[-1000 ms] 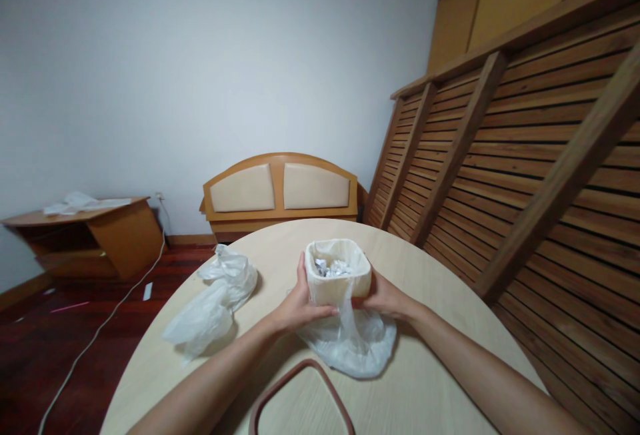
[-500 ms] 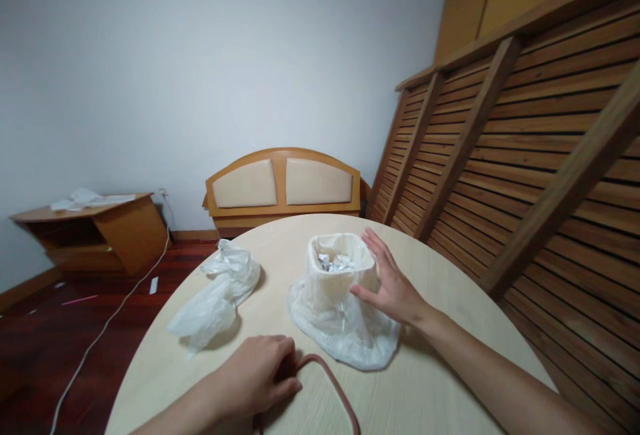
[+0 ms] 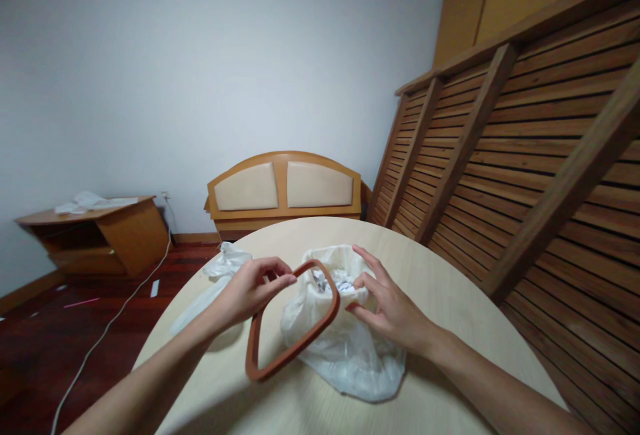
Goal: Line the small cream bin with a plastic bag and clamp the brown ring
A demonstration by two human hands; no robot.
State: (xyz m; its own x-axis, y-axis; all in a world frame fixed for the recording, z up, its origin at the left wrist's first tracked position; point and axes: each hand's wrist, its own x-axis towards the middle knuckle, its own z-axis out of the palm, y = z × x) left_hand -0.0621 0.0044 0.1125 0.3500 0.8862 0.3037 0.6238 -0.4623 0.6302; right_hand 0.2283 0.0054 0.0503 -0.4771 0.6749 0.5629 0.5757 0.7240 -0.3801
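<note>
My left hand (image 3: 267,281) pinches the upper edge of a brown, rounded rectangular rim ring (image 3: 295,348), holding it tilted above the table. The ring overlaps the left front of a small bin lined with a white plastic bag (image 3: 325,328). Crumpled whitish scraps (image 3: 343,281) lie inside the bin. The bag is folded over its edge and spreads around its base. My right hand (image 3: 393,301) grips the bin's right side, thumb outside and index finger over the edge, other fingers spread. Behind my left hand lies another crumpled white plastic bag (image 3: 227,261), partly hidden by my forearm.
Everything stands on a round pale table (image 3: 435,288). Beyond it is a headboard (image 3: 283,185) by the wall. Wooden slatted panels (image 3: 500,155) lean on the right. A low cabinet (image 3: 133,235) and a white cable (image 3: 107,328) are on the left.
My left hand has lifted the brown ring off the table, up to the bin's left front. The lined bin has shifted nearer to me, and my right hand's fingers have curled over its edge.
</note>
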